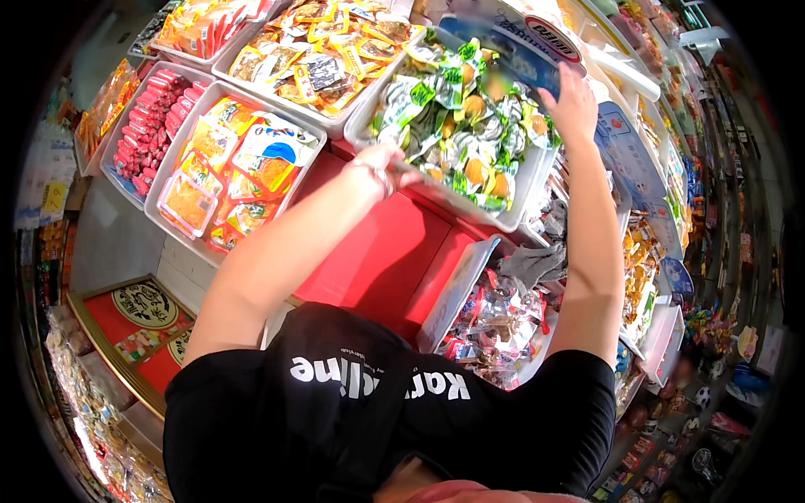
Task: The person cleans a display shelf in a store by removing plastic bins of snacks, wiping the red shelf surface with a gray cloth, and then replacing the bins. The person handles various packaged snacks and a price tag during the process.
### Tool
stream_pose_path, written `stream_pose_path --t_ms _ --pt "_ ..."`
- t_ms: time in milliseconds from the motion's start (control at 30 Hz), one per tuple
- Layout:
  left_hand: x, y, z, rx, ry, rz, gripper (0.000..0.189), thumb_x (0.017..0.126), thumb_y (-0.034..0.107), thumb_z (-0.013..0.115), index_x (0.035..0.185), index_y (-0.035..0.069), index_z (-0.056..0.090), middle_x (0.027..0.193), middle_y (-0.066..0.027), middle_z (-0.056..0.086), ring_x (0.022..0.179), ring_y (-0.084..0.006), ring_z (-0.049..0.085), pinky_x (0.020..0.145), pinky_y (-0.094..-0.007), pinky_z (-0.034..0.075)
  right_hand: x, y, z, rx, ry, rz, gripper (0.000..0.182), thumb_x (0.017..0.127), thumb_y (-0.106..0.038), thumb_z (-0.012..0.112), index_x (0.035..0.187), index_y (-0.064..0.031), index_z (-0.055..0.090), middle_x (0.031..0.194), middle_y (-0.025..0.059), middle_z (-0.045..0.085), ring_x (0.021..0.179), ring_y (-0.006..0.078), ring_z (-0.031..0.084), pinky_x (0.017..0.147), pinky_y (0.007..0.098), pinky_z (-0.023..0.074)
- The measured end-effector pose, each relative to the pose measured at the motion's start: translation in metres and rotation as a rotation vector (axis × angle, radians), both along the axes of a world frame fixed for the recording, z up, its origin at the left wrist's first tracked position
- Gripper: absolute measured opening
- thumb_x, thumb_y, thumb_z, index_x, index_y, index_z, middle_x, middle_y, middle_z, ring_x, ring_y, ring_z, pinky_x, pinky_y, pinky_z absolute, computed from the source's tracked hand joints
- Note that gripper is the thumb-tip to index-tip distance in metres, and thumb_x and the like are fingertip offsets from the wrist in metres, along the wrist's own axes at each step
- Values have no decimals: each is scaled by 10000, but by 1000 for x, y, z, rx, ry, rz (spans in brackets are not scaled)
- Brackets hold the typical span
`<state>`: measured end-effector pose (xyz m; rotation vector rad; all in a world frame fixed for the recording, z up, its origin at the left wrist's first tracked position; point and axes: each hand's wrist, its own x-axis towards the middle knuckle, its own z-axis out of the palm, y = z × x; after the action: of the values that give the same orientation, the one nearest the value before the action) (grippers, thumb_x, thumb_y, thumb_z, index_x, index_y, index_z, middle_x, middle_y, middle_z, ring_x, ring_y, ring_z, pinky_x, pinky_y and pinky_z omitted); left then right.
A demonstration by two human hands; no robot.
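Observation:
A translucent plastic tub (434, 192) of small snack packs (475, 126), in green-and-clear wrappers with round brown contents, stands before me. My left hand (385, 168) grips its near-left rim, the wrist circled by a bracelet. At the tub's far right, my right hand (572, 107) touches the end of a blue display card (528, 53), thumb and fingers apart; whether it grips the card or the rim behind is unclear. Below the tub is a bare red shelf surface (371, 245). A grey cloth (538, 261) lies under my right forearm.
Left are tubs of orange snack packs (236, 166), red-wrapped sticks (148, 132) and yellow-edged packs (327, 56). A tub of clear-wrapped snacks (490, 324) with an upright card (459, 292) sits near my right side. More tubs and cards line the right. A gold-framed red panel (141, 333) stands lower left.

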<state>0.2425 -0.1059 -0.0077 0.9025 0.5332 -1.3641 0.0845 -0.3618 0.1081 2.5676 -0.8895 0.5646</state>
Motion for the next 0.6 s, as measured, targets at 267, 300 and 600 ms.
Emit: stream_pose_path --t_ms 267,300,600 --pt "17 -10 9 -257 8 -194 517 760 97 586 1202 9 332 1253 -211 325 1023 -385 485 802 -455 503 -51 -18 -16 95 -203 -136 557 742 -321 578 1234 -125 406 1263 120 406 1154 293 395 930 413 330" --pt "15 2 10 -229 -18 -188 537 770 146 589 1221 17 327 1241 -208 361 1012 -383 498 811 -435 496 -63 -18 -21 137 -207 -172 580 735 -335 585 1241 -122 397 1272 129 393 1158 303 388 928 418 332" --pt "48 186 13 -69 -551 -71 390 820 183 544 1156 27 426 1097 -137 531 957 -227 555 780 -335 465 -194 140 -53 507 47 -476 785 708 -535 581 1305 -99 317 1253 230 385 1179 352 353 959 448 285"
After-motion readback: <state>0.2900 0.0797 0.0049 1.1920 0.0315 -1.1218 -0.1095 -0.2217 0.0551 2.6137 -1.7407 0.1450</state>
